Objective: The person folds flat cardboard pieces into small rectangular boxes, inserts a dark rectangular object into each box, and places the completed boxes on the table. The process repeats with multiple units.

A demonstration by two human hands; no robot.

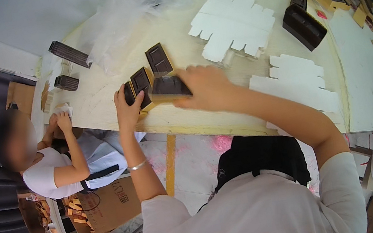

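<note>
"Gold-sided boxes (140, 80) with dark tops sit near the table's (99, 94) front edge, between both hands. How's the grip?"

"Left hand (129, 107) is curved part-way closed, thumb and fingers clasping the leftmost ones. Right hand (209, 87) has its fingers bent at the right end of a blurred dark-topped box (168, 87); whether it has firm hold, I can't tell."

"Which way do they point?"

"Those at the left hand, and the far box (158, 59), run lengthwise away from the body, far ends angled slightly left. The blurred box lies crosswise."

"Anything in the way?"

"Just the hands, covering near and right ends. White cardboard blanks (235, 22) lie beyond, rightward; clear plastic (117, 27) farther back; dark ribbed stacks (68, 54) leftward."
</note>
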